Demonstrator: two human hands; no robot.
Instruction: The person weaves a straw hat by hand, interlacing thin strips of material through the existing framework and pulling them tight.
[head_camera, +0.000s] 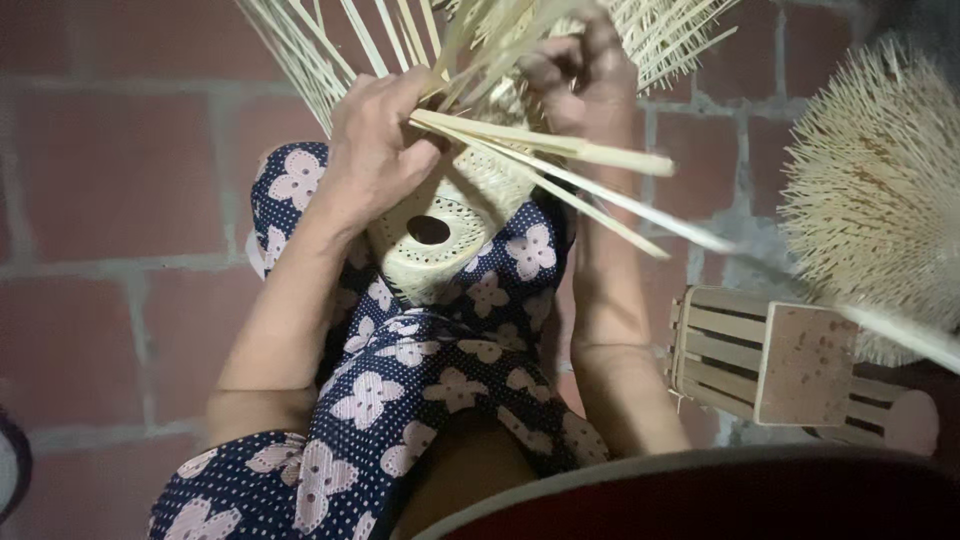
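Observation:
A half-woven pale bamboo basket with a dark round hole in its base rests against my knees, its loose strips fanning up and to the right. My left hand grips a bundle of the strips at the basket's rim. My right hand is closed on other strips just above and to the right of it. Both forearms frame the basket. My legs are covered in dark blue cloth with pale flowers.
A red brick floor lies all around. At right a second unfinished basket bristles with bamboo strips. Below it lies a small wooden slatted frame. A dark red curved rim crosses the bottom right.

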